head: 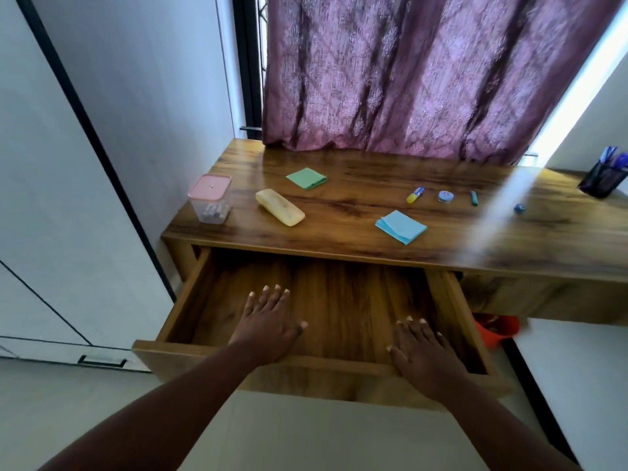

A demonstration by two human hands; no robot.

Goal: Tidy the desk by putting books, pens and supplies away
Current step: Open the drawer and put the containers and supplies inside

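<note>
Both hands flat, fingers spread, holding nothing: left hand (pixel 272 326) and right hand (pixel 421 351) over the pulled-out wooden drawer (pixel 356 300). On wooden desk (pixel 356 198): yellow oblong case (pixel 280 207), green sticky notes (pixel 306 178), blue sticky notes (pixel 401 226), clear pink-lidded container (pixel 210 198), black mesh pen cup (pixel 603 180) far right.

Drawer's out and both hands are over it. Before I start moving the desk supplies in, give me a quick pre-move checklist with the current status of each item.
1. Drawer pulled open: ok.
2. Visible drawer floor bare, room for supplies: ok; the part under the desktop is hidden, cannot tell.
3. Left hand free, fingers straight: ok.
4. Right hand free, holding nothing: ok.
5. Supplies already put away: not ok; the yellow case, green notes, blue notes, glue stick and green pen lie on the desk.
6. Lid of the clear container on: ok.
</note>
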